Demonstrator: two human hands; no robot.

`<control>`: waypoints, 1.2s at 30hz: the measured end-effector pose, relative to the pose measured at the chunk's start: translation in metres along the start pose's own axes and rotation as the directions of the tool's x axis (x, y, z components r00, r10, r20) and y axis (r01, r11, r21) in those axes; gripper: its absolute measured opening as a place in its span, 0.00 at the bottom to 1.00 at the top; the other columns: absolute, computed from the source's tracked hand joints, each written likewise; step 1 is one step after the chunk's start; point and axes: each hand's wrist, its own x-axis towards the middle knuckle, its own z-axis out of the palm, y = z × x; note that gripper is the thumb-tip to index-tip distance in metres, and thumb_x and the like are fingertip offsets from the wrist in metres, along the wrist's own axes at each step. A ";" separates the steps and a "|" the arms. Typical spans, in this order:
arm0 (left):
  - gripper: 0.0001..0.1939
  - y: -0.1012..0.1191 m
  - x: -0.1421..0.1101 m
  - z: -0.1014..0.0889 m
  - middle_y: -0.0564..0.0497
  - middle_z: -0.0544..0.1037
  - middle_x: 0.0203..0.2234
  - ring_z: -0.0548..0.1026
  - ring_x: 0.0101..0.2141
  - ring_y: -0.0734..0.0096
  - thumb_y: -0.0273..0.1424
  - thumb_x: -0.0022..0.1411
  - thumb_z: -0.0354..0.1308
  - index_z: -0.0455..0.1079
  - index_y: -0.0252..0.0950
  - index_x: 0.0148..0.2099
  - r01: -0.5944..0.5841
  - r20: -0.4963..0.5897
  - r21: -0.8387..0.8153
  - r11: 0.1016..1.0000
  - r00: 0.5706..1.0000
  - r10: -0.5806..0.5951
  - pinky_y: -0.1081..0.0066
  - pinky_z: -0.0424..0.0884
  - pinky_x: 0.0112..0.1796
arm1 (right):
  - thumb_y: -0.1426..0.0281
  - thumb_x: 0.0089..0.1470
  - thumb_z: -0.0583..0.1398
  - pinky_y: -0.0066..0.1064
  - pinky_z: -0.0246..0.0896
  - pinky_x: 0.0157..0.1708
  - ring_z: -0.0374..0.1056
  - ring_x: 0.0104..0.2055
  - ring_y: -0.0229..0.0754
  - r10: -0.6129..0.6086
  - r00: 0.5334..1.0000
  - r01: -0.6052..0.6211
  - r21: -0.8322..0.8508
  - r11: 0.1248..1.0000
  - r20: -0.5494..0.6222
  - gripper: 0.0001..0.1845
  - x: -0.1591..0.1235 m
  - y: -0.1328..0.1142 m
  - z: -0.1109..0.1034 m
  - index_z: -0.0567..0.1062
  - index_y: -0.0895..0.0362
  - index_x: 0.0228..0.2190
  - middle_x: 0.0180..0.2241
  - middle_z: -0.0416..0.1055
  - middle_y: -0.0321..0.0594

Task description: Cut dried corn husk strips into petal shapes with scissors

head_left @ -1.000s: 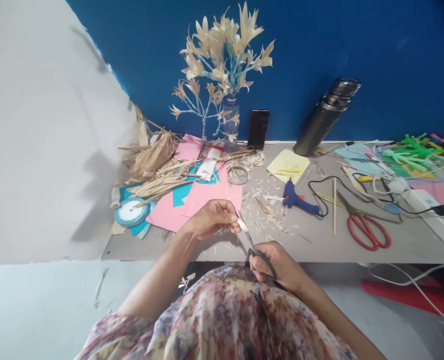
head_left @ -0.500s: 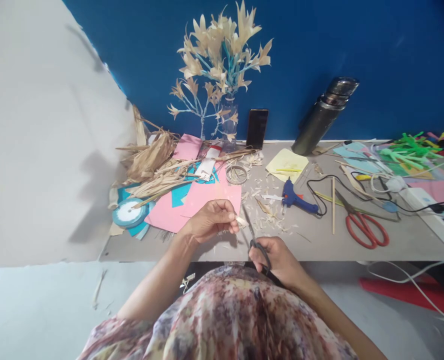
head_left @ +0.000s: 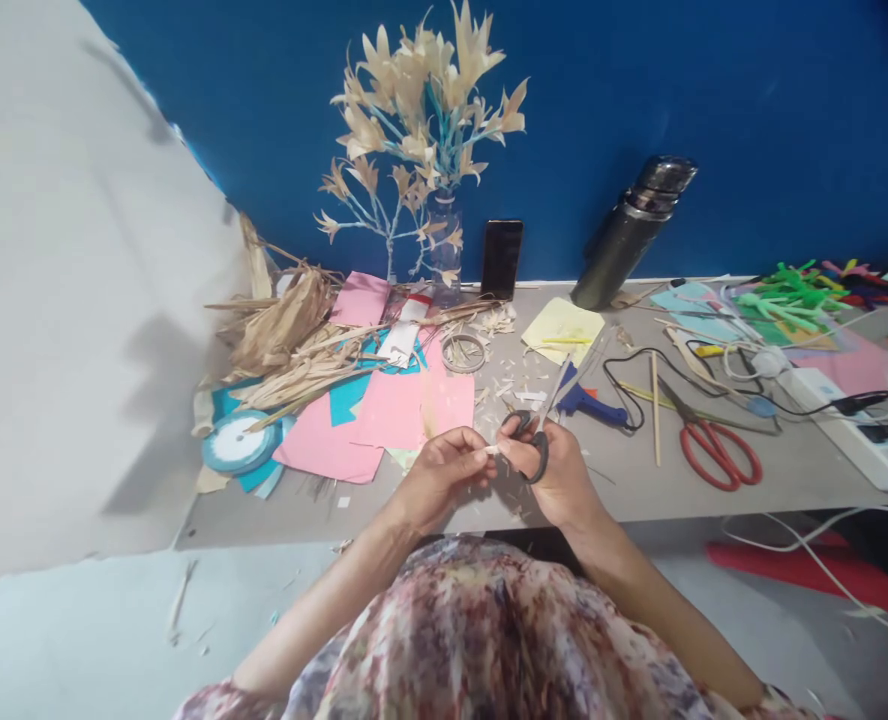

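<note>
My left hand (head_left: 448, 475) pinches a small pale piece of dried husk (head_left: 492, 450) between thumb and fingertips, over the front of the table. The thumb and forefinger of my right hand (head_left: 553, 470) meet at the other end of this piece. Black-handled scissors (head_left: 540, 440) hang on my right hand, their blades pointing up and away from me toward the blue glue gun (head_left: 590, 402). Small husk scraps (head_left: 505, 385) lie scattered beyond my hands. Pink paper sheets (head_left: 391, 410) are left of them.
A heap of dried husks (head_left: 286, 330) and a ribbon spool (head_left: 240, 440) lie at left. Husk flowers (head_left: 429, 110) stand in a bottle (head_left: 445, 250) beside a phone (head_left: 502, 258). A flask (head_left: 631, 235) leans on the wall. Red-handled scissors (head_left: 720, 452) and a power strip (head_left: 849, 425) are at right.
The scissors have swung up and to the right in my right hand, blades turned away from the husk piece. My right fingers have moved up to touch it. The view has shifted slightly.
</note>
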 end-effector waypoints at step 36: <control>0.14 0.005 0.001 0.017 0.57 0.71 0.18 0.68 0.21 0.78 0.31 0.46 0.71 0.67 0.35 0.29 -0.187 -0.267 -0.195 0.963 0.955 0.132 0.75 0.64 0.26 | 0.40 0.46 0.61 0.26 0.52 0.20 0.58 0.19 0.35 0.042 0.926 0.003 -0.120 0.993 0.376 0.32 -0.026 0.021 0.016 0.68 0.58 0.20 0.17 0.65 0.35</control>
